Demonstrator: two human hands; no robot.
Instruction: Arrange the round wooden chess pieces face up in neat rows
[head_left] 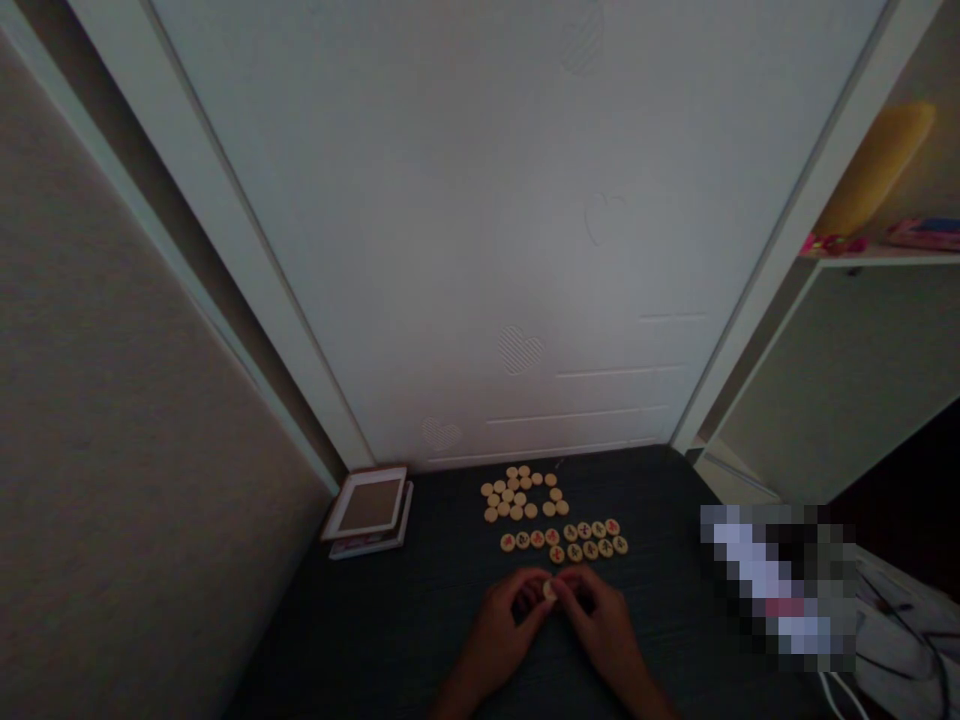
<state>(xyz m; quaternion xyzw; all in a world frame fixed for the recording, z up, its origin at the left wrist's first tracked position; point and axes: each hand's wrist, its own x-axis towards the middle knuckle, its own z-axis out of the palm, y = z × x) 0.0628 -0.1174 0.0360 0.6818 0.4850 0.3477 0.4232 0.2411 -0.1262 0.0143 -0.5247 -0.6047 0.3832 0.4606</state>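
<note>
My left hand [504, 622] and my right hand [600, 618] meet near the front of the dark table. Between their fingertips they pinch one round, pale xiangqi piece [550, 591]; its marking cannot be read. Just beyond my fingers lie two rows of face-up pieces with red or dark characters, among them a red-marked piece [556, 554] and a dark-marked piece [606, 549]. Farther back is a loose cluster of plain-looking pieces [508, 496], with no characters visible on top.
A shallow open box [367, 505] with a brown inside sits at the table's back left. The dark table [360, 630] ends against a white panel [465, 250] with heart patterns. At right are a blurred-out object [780, 590], cables and a shelf [885, 262].
</note>
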